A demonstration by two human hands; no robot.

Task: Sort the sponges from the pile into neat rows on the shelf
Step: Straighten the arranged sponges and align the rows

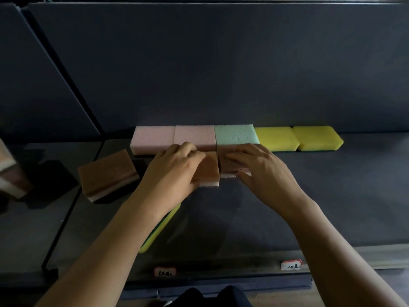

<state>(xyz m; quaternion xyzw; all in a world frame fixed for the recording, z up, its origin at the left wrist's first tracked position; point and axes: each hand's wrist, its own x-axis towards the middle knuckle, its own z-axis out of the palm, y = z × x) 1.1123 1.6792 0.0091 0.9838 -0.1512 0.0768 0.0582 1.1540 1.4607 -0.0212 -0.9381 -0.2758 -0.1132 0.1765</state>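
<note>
Dimly lit dark shelf (332, 185); left hand (174, 168) grips orange sponge (209, 173), right hand (260, 169) brown sponge (229, 168).

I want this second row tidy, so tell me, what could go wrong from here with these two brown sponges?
Pushing the brown sponge and the darker brown sponge back could nudge the pink sponge and teal sponge right behind them out of line. Their front edges look uneven, so the row may set crooked. The left forearm passes over a yellow-green scouring sponge; pulling back might drag it forwards.
</note>
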